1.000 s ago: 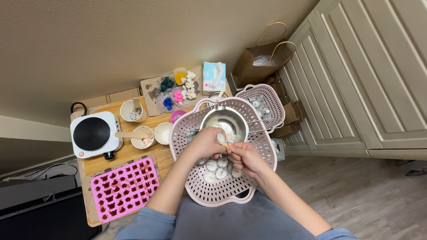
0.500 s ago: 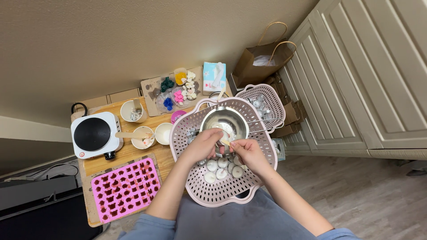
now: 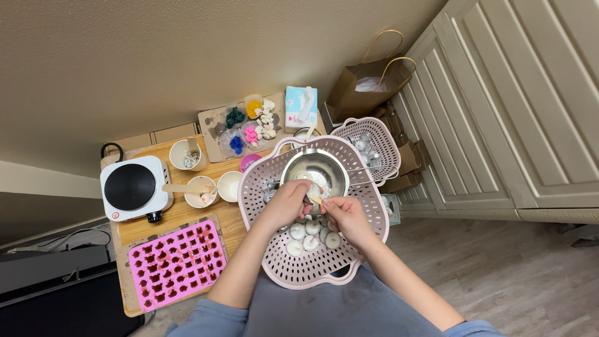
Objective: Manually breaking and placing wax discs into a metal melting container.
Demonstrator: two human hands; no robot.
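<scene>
A round metal bowl (image 3: pixel 314 172) sits in the large perforated plastic basket (image 3: pixel 312 262), behind small round white pieces (image 3: pixel 304 236). Left of the basket lie a single-burner hotplate (image 3: pixel 132 188) and, nearer, a silicone mould tray (image 3: pixel 176 263). A smaller basket (image 3: pixel 374 142) stands right-behind.

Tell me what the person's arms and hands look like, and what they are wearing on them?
Both arms are bare from the hands to above the elbows, with blue-grey sleeves pushed up near the bottom of the picture. The left hand and right hand wear no gloves. No rings, watch or bracelets show from this view, though the fingers are small in the picture.
</scene>
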